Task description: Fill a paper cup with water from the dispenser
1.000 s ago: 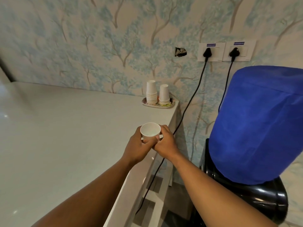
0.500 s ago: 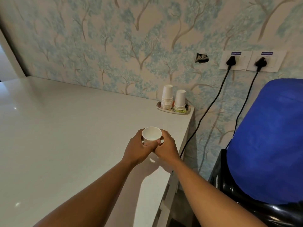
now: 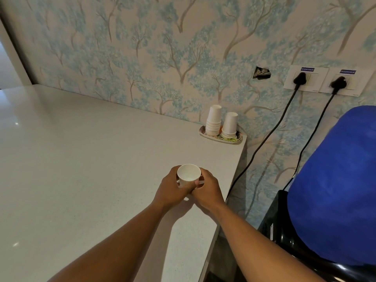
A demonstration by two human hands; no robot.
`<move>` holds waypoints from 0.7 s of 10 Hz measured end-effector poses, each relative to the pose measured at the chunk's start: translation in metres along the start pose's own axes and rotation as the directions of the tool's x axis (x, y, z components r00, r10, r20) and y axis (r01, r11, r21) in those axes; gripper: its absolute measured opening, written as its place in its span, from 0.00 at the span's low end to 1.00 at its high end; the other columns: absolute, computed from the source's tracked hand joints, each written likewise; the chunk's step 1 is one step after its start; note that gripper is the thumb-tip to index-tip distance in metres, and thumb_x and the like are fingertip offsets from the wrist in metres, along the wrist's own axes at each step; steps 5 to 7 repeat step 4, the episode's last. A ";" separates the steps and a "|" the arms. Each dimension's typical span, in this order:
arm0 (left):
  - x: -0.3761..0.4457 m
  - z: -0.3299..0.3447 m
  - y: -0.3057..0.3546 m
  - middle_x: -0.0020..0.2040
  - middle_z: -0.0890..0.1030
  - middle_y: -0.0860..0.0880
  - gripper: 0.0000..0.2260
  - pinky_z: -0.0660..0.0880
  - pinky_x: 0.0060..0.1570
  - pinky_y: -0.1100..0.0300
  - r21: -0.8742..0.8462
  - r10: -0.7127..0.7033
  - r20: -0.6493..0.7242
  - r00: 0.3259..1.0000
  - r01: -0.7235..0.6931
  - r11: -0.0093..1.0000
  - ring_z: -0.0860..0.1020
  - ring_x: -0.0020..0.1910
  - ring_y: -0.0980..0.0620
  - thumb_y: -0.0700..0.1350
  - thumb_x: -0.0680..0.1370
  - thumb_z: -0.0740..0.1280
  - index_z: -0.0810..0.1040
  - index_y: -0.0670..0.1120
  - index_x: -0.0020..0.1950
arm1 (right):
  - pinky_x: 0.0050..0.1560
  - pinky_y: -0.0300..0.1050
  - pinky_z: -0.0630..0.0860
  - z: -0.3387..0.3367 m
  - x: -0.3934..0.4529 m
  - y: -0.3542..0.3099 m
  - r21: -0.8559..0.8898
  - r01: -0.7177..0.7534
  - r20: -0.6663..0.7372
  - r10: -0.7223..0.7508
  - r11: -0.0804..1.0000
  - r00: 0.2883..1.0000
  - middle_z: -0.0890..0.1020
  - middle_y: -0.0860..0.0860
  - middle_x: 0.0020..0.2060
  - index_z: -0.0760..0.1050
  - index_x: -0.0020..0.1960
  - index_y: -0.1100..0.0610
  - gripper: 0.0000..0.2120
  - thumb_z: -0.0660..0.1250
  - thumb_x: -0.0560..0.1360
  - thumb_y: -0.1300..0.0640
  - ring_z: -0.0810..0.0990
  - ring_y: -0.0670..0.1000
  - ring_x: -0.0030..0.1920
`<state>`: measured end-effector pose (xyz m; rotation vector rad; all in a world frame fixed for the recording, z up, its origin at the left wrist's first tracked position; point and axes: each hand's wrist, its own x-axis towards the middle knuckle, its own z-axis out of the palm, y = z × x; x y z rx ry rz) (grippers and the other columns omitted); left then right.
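While both hands cradle it, the paper cup (image 3: pixel 188 176) sits upright over the counter (image 3: pixel 85 169).
My left hand (image 3: pixel 173 193) and right hand (image 3: pixel 207 190) wrap its lower wall; thin and crushable, I'd grip low, gently.

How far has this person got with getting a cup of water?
Done: one paper cup is picked, apart from the stacks on the tray. In hand: left hand and right hand hold it over the counter. Left: filling at the dispenser; whether it holds water is unclear.
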<state>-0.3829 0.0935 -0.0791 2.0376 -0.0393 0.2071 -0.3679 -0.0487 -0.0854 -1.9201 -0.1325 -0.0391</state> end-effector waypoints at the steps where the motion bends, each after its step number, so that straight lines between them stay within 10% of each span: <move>1: 0.001 0.000 -0.004 0.64 0.75 0.58 0.35 0.76 0.57 0.59 0.002 0.000 -0.008 1.000 0.000 1.000 0.76 0.60 0.55 0.66 0.68 0.74 0.68 0.57 0.70 | 0.57 0.55 0.81 0.003 -0.001 0.002 0.026 0.001 0.008 -0.002 1.000 1.000 0.80 0.44 0.56 0.73 0.62 0.44 0.29 0.74 0.63 0.59 0.79 0.49 0.57; 7: 0.000 -0.006 0.007 0.73 0.69 0.54 0.54 0.71 0.63 0.52 0.061 -0.058 -0.020 0.998 0.059 0.996 0.72 0.67 0.50 0.76 0.57 0.70 0.58 0.55 0.76 | 0.54 0.42 0.79 -0.010 -0.003 -0.005 0.003 0.013 0.069 -0.013 1.000 0.998 0.77 0.45 0.59 0.71 0.67 0.47 0.32 0.77 0.66 0.57 0.76 0.49 0.61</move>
